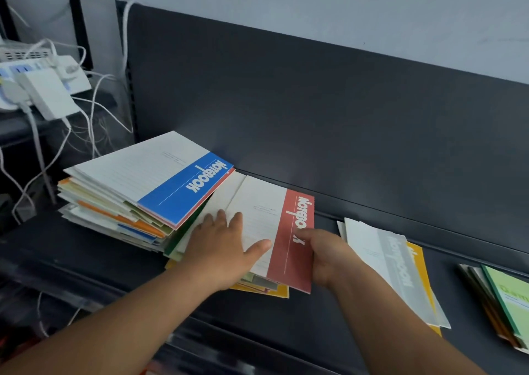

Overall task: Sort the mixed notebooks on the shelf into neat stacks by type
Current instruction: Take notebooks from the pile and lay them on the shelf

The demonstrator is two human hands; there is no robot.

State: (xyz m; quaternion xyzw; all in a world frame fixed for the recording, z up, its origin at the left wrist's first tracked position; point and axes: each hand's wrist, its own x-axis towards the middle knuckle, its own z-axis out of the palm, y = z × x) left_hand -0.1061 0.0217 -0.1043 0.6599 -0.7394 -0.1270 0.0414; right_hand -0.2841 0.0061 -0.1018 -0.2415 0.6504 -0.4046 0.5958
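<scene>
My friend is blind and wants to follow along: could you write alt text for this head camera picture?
A person's right hand grips the edge of a red-banded notebook while the left hand lies flat on its white cover, on a dark shelf. An untidy mixed pile topped by a blue-banded notebook sits left; a grey-banded notebook and a green one lie right.

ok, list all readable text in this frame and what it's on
"Notebook": blue-banded notebook atop the tall mixed pile.
"Notebook": red-banded notebook, partly covered by the right hand.
"Notebook": grey-banded notebook, faint.
Green notebook: title cut off at the frame edge, unreadable.
Small print on the white covers: too small to read.
</scene>
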